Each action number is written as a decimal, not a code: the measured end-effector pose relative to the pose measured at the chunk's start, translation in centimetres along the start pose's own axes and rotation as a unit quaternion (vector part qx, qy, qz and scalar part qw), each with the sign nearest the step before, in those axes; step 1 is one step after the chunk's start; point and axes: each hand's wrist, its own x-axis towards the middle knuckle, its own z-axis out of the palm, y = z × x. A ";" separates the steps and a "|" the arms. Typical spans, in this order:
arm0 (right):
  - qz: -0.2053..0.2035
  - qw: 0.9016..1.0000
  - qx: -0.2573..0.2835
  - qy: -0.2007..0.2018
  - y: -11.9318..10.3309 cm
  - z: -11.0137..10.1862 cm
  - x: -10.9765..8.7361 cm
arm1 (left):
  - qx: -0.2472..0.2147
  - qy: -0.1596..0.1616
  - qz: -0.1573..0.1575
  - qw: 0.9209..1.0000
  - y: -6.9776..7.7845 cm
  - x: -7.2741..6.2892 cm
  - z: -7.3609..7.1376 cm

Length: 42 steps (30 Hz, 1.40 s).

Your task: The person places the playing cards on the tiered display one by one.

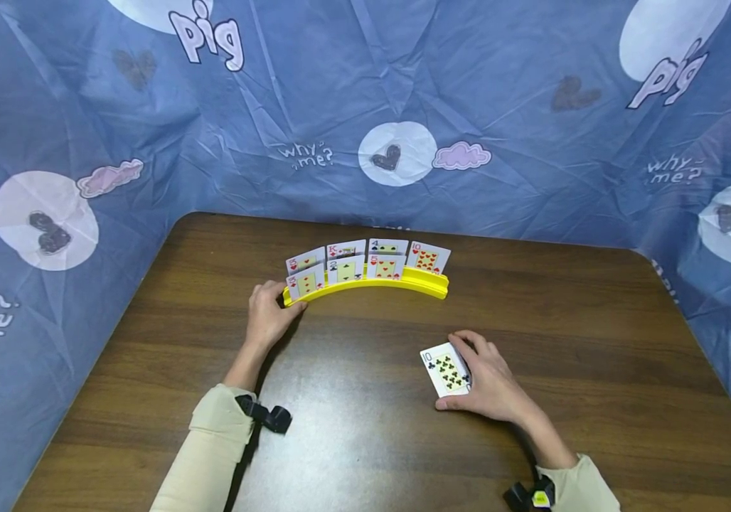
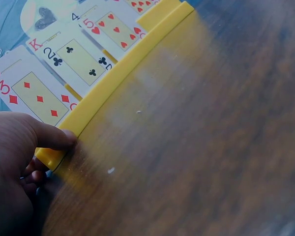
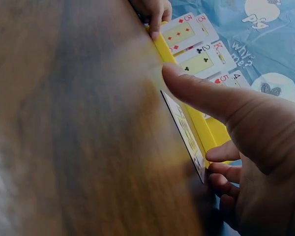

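Note:
A curved yellow card holder [image 1: 426, 285] stands toward the back of the table. Its front row has a three of diamonds [image 1: 306, 284], a two of clubs [image 1: 345, 269] and a five of hearts [image 1: 385, 267]. Behind them stand a red three, a red king [image 1: 346, 247], a black four [image 1: 387, 246] and a red ten [image 1: 428, 257]. My left hand [image 1: 267, 311] grips the holder's left end, its thumb [image 2: 59, 137] along the front. My right hand [image 1: 490, 377] holds a ten of clubs [image 1: 447, 370] by its edges between thumb and fingers, in front of the holder's right end.
The brown wooden table [image 1: 353, 441] has rounded far corners. A blue printed cloth [image 1: 276, 92] hangs behind it and at both sides. Black wrist cameras sit at both cuffs, the left camera [image 1: 276, 419] low over the table.

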 end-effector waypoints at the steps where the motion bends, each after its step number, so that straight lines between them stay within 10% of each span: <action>1: 0.000 1.000 -0.002 -0.003 0.0 0.0 0.0 | 0.000 0.000 0.000 1.000 0.0 0.0 0.0; 42: -0.005 1.000 0.010 -0.004 -0.3 -0.1 0.1 | 0.001 -0.020 -0.014 1.000 0.1 0.1 -0.2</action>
